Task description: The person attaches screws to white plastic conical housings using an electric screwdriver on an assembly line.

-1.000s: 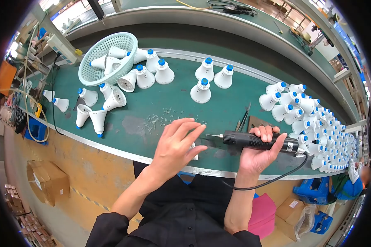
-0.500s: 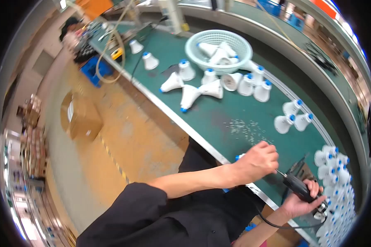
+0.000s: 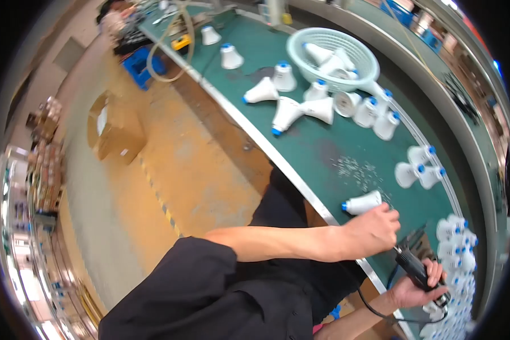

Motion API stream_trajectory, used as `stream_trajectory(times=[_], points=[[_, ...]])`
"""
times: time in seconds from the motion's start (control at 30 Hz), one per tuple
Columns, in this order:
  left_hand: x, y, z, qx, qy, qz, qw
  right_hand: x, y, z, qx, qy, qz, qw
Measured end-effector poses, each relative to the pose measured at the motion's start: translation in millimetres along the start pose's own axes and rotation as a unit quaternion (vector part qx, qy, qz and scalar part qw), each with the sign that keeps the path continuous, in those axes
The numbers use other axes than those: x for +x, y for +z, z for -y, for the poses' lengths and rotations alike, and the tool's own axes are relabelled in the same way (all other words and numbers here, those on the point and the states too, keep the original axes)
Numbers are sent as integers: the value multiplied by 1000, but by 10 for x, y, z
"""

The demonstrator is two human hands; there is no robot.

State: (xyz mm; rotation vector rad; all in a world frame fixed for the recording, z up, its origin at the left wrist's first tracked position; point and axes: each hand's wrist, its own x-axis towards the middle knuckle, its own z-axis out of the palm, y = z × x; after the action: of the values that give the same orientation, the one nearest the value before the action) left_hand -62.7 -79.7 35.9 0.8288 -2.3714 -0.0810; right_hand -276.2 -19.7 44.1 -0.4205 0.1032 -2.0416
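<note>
My right hand (image 3: 419,288) grips a black electric screwdriver (image 3: 412,267) with a cord running back from it. At the tip of the screwdriver is my left hand (image 3: 373,231), its fingers closed in a pinch; I cannot tell what is between them. Just beyond the left knuckles, a white bulb housing (image 3: 364,203) with a blue cap lies on its side on the green bench (image 3: 300,150). Small screws (image 3: 358,173) are scattered loosely on the surface behind it.
A pale green basket (image 3: 334,54) holds several white housings, and more housings (image 3: 289,113) lie around it. Many others stand packed at the right (image 3: 456,249). Another person (image 3: 122,28) sits at the far end. A cardboard box (image 3: 119,127) is on the floor.
The view has shifted, so the bench appears further right and higher. The housing beyond my left hand now shows almost whole, where the hand mostly covered it before. Both hands keep similar grips.
</note>
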Motion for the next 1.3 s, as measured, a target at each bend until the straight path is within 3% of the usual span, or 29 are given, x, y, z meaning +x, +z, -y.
stream_trajectory(times=[0.2, 0.4, 0.57, 0.7, 0.77, 0.87, 0.9, 0.97, 1.0, 1.1, 1.23, 1.3], points=[[-25, -135, 40, -149, -32, -19, 988, -57, 157, -73, -1, -29, -29, 999], [-262, -220, 152, -88, -129, -68, 985, -113, 142, 18, -56, -91, -55, 993], [-451, 71, 263, -42, -179, -4, 983, -132, 102, 91, -70, -100, -49, 991], [-400, 225, 336, -33, -200, 51, 978, -85, -7, 101, -31, -63, -17, 997], [-414, 288, 329, 27, -145, 11, 989, -92, -27, 129, -61, -77, -22, 995], [-465, 234, 315, 8, -147, -26, 989, -75, -17, 173, -82, -82, -30, 993], [-476, 201, 305, -9, -169, -26, 985, -52, 112, 109, -162, -131, -81, 975], [-496, 141, 264, -59, -201, -59, 976, -43, 101, 131, -123, -125, -81, 981], [-541, 126, 259, -173, -226, -74, 956, -38, 103, 138, -108, -119, -81, 984], [-646, -95, 161, -323, -292, -54, 899, -41, 229, 76, -113, -116, -76, 984], [-811, -88, 81, -453, -280, -85, 842, -59, 371, -33, -183, -123, -48, 974], [-923, -143, 35, -490, -312, -60, 812, -85, 414, -66, -202, -118, -37, 971]])
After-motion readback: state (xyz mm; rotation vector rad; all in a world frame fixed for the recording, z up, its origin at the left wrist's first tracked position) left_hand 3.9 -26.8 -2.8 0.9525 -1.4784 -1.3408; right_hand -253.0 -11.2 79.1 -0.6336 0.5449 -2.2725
